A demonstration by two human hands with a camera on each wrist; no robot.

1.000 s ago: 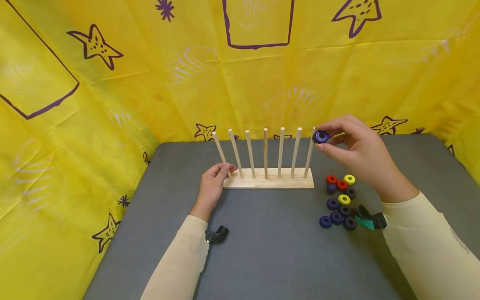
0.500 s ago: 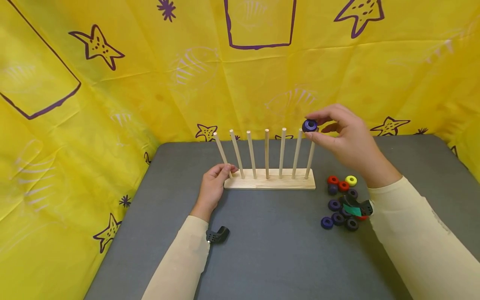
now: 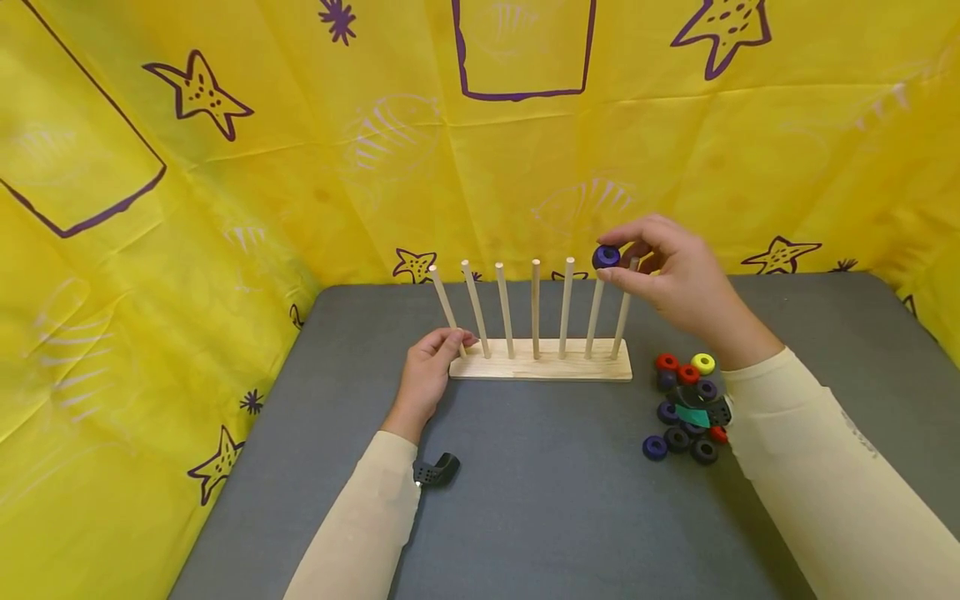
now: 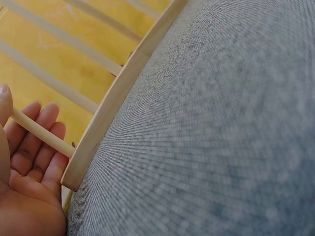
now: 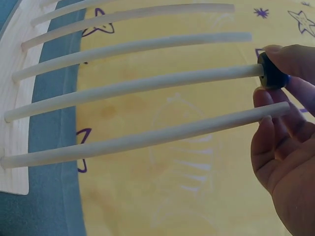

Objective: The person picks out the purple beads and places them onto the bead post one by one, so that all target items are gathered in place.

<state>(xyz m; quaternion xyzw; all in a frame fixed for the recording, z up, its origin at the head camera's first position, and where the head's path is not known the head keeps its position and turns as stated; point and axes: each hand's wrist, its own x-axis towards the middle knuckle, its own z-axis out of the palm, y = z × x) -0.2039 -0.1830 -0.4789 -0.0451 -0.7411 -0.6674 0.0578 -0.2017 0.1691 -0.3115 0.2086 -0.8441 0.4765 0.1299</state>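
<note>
A wooden rack (image 3: 543, 369) with a row of upright pegs stands on the table. My left hand (image 3: 431, 371) holds its leftmost peg (image 4: 42, 132) near the base, thumb in front and fingers behind. Between thumb and fingers, my right hand (image 3: 678, 275) pinches a dark blue ring (image 3: 606, 257). That ring sits at the top of the second peg from the right (image 5: 147, 91); the right wrist view shows the peg's tip meeting it. The rightmost peg (image 5: 147, 137) passes close by the lower fingers of that hand.
Right of the rack lies a loose group of rings: red rings (image 3: 667, 362), a yellow ring (image 3: 702, 363), and several dark blue and black rings (image 3: 655, 448). My right wrist strap partly hides them. A yellow patterned cloth (image 3: 487, 167) hangs behind the grey table (image 3: 525, 500).
My right hand has moved left with the dark blue ring, from beside the rightmost peg to the top of the second peg from the right. The left hand stays on its peg.
</note>
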